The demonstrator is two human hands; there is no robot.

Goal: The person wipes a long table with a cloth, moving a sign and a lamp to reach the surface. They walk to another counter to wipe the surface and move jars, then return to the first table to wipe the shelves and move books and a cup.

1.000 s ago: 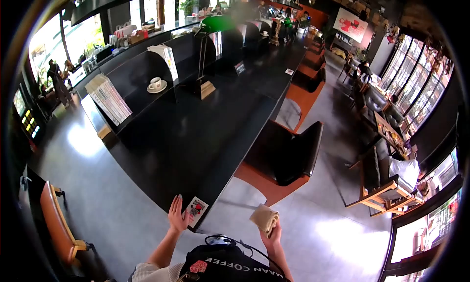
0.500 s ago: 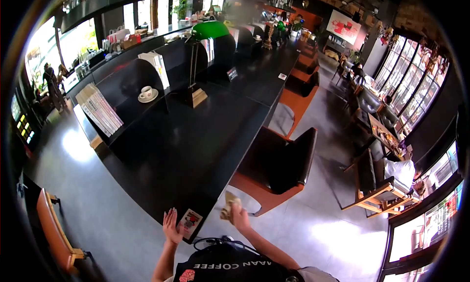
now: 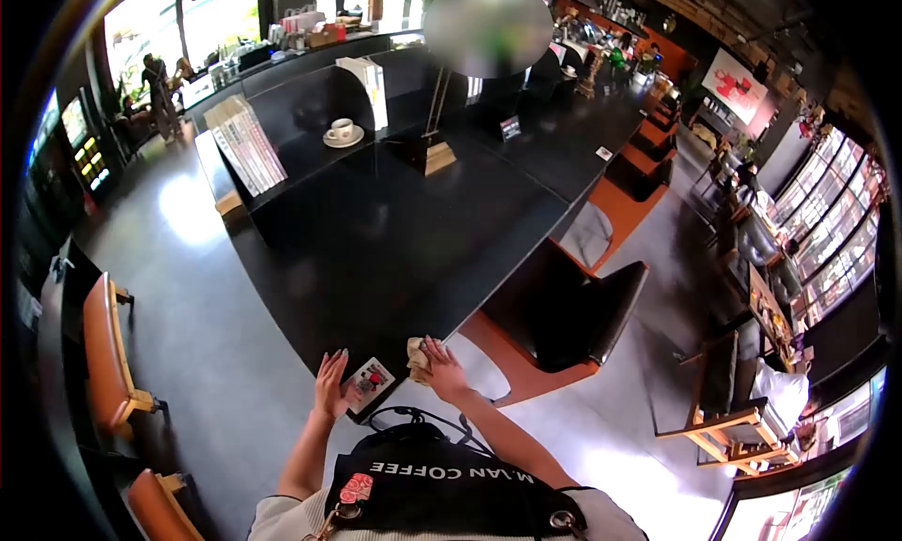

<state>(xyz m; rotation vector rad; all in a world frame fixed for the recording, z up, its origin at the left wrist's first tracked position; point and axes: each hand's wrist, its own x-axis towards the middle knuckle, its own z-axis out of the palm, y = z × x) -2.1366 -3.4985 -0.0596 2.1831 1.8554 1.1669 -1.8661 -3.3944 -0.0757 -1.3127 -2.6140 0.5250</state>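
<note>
My left hand point(image 3: 331, 387) is at the near left edge of the long black table point(image 3: 348, 250), fingers stretched out and the thumb beside a small printed card point(image 3: 370, 381) with a red and black picture. The card lies at the table's near end. My right hand point(image 3: 445, 368) holds a crumpled tan cloth point(image 3: 419, 359) against the tabletop near its right edge, to the right of the card. Part of the cloth is hidden under the fingers.
Leaning books point(image 3: 246, 146), a cup on a saucer point(image 3: 342, 133), a wooden lamp base point(image 3: 439, 157) and a small sign point(image 3: 509, 127) stand farther along the table. A dark leather chair point(image 3: 564, 315) is close at the right. An orange seat point(image 3: 108, 353) stands at the left.
My right hand has brought the cloth from beyond the table's right edge onto the tabletop. My left hand stays by the card. The view has shifted, so the table and chairs appear farther right.
</note>
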